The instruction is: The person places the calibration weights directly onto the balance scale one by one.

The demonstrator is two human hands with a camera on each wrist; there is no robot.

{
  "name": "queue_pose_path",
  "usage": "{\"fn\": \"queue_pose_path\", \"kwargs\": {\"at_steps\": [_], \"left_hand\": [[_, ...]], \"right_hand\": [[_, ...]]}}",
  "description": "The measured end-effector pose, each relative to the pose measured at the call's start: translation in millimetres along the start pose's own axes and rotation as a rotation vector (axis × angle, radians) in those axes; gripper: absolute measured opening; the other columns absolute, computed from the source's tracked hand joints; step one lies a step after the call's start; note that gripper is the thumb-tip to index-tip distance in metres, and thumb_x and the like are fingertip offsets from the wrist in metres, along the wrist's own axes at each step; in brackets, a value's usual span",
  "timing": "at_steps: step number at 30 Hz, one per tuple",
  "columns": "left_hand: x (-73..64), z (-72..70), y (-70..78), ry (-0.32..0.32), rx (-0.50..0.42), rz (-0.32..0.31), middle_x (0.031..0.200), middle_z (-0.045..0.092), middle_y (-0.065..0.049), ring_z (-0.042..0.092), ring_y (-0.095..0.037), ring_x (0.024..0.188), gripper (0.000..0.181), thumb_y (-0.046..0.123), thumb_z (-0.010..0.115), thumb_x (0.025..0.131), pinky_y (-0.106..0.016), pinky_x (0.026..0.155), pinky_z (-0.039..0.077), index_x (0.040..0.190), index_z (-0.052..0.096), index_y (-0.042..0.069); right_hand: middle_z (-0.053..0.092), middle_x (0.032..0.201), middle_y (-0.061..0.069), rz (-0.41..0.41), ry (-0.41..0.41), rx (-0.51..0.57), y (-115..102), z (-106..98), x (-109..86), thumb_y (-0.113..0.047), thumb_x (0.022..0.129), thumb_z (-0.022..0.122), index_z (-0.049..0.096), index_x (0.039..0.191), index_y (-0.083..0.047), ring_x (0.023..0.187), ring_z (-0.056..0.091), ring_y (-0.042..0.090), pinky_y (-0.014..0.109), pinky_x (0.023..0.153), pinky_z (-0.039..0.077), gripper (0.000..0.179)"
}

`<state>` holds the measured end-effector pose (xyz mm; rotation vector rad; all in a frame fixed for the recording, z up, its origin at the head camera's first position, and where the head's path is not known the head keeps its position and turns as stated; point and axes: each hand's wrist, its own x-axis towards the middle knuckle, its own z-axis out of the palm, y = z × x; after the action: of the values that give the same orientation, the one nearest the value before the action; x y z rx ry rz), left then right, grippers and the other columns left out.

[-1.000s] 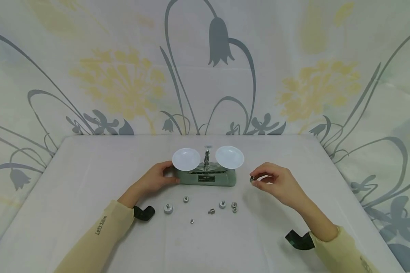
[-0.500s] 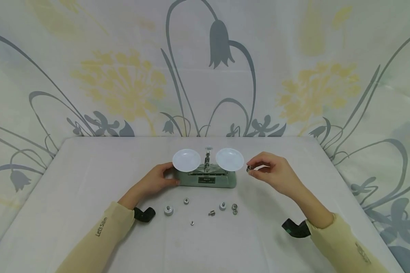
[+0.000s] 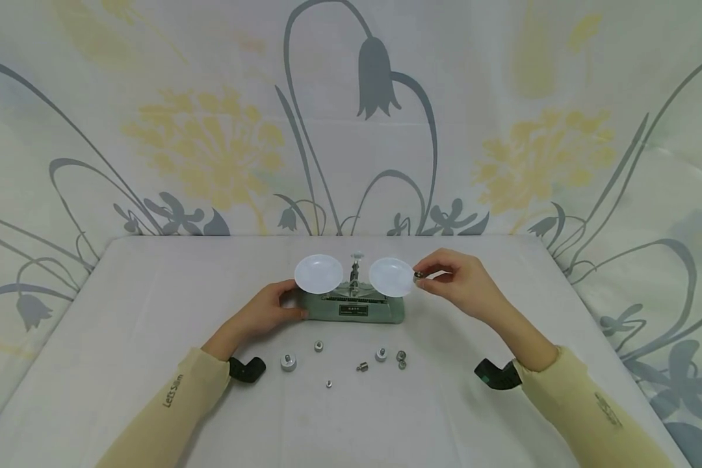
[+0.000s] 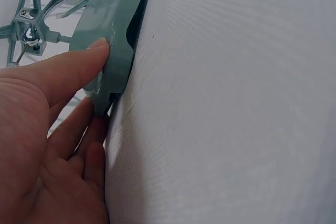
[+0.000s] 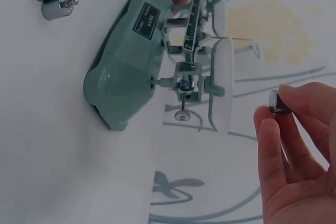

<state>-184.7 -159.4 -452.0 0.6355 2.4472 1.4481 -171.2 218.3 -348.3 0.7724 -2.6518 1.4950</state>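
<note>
A green balance scale [image 3: 353,311] with two white pans stands upright on the table. My left hand [image 3: 267,310] grips the left end of its base, thumb [image 4: 89,64] on the front face and fingers reaching behind. Between thumb and fingertips my right hand [image 3: 462,286] pinches a small metal weight [image 5: 277,102]. In the head view that weight is right at the outer rim of the right pan [image 3: 390,277]. The right wrist view shows it apart from the pan [image 5: 223,87], raised above the pan's level. The left pan [image 3: 318,273] holds nothing.
Several metal weights lie in front of the scale: a large one [image 3: 288,363] and a small one [image 3: 318,346] at left, a tiny one [image 3: 329,384], one on its side [image 3: 363,367], and a cluster [image 3: 402,360] at right. A flower-patterned cloth [image 3: 351,130] hangs behind.
My right hand has moved left and away from me, bringing the pinched weight from beside the scale to the right pan's edge. The left hand stays on the base.
</note>
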Motion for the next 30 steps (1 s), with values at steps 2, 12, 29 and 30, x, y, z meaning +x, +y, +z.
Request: {"fn": "queue_pose_path", "kwargs": {"at_steps": [2,12,29,30], "left_hand": [[0.0,0.0,0.2,0.0,0.0,0.002,0.148,0.046,-0.021,0.033,-0.038,0.142,0.067,0.008,0.077,0.085,-0.052,0.116,0.027,0.144,0.047,-0.005],[0.1,1.0,-0.8,0.005,-0.012,0.01,0.146,0.049,-0.021,0.035,-0.038,0.141,0.063,0.006,0.077,0.085,-0.052,0.116,0.027,0.141,0.05,-0.005],[0.1,1.9,-2.4,0.012,-0.018,0.007,0.145,0.05,-0.021,0.036,-0.038,0.141,0.062,0.006,0.077,0.085,-0.052,0.116,0.027,0.14,0.051,-0.004],[0.0,1.9,-2.0,0.012,-0.018,0.007,0.145,0.049,-0.021,0.036,-0.038,0.141,0.062,0.006,0.077,0.085,-0.052,0.116,0.027,0.14,0.051,-0.005]], "right_hand": [[0.068,0.102,0.009,0.001,0.0,-0.008,-0.6,-0.1,3.2,0.003,0.085,0.075,0.072,0.103,0.0,0.095,0.068,0.022,0.025,0.078,0.058,0.018],[0.069,0.103,0.008,0.016,-0.033,-0.01,1.7,4.9,14.3,0.001,0.085,0.076,0.073,0.104,-0.001,0.097,0.068,0.023,0.026,0.079,0.058,0.019],[0.071,0.105,0.01,0.025,-0.08,-0.092,4.5,7.9,32.5,-0.001,0.085,0.077,0.073,0.102,-0.002,0.096,0.068,0.025,0.03,0.079,0.059,0.017],[0.071,0.104,0.01,0.021,-0.082,-0.098,4.5,7.7,33.8,-0.001,0.085,0.077,0.074,0.101,-0.002,0.095,0.068,0.025,0.03,0.079,0.059,0.017]]}}
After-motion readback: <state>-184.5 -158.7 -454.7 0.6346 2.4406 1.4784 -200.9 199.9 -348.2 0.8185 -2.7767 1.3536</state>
